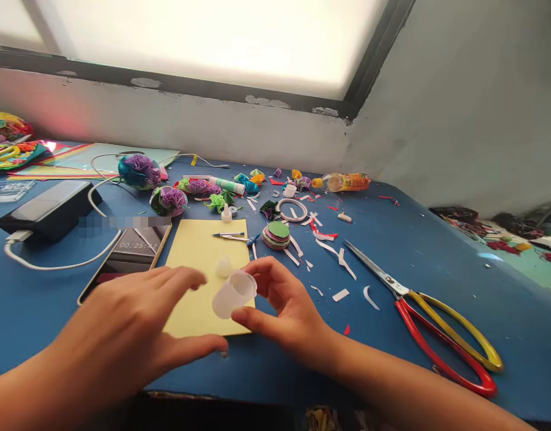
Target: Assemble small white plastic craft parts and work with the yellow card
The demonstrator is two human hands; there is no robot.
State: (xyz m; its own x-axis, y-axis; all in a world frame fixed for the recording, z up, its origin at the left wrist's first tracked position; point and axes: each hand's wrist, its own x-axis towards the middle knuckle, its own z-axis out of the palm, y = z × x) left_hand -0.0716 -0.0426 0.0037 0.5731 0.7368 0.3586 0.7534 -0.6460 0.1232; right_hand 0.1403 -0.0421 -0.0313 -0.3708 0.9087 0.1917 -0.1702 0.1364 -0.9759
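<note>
I take the yellow sheet point(203, 263) on the blue table point(437, 263) as my landmark. Over its near right corner my right hand point(288, 311) grasps a small translucent plastic cap point(234, 293), pinched between the thumb below and the fingertips above, its open mouth tilted up and toward the far side. The cap sits in the air above the sheet, not resting on it. My left hand point(136, 323) hovers over the sheet's near left corner, fingers spread and released, holding nothing; its fingertips come close to the cap, but I cannot tell whether they touch it, since the hand is blurred.

On the sheet, near its middle, lies a second small translucent piece point(224, 267), and at its far edge a thin pen-like tool point(228, 234). Just right of the sheet's far corner stands a stack of paper discs point(276, 234) with a green one on top. Farther right, well apart from the sheet, lie scissors point(419, 299) with red and yellow handles, amid white paper scraps point(342, 258). Touching the sheet's left edge lies a phone point(129, 254), and beyond that a black power bank point(48, 209) with a white cable. Behind the sheet lie purple paper flowers point(170, 199) and a glue stick point(225, 185).
</note>
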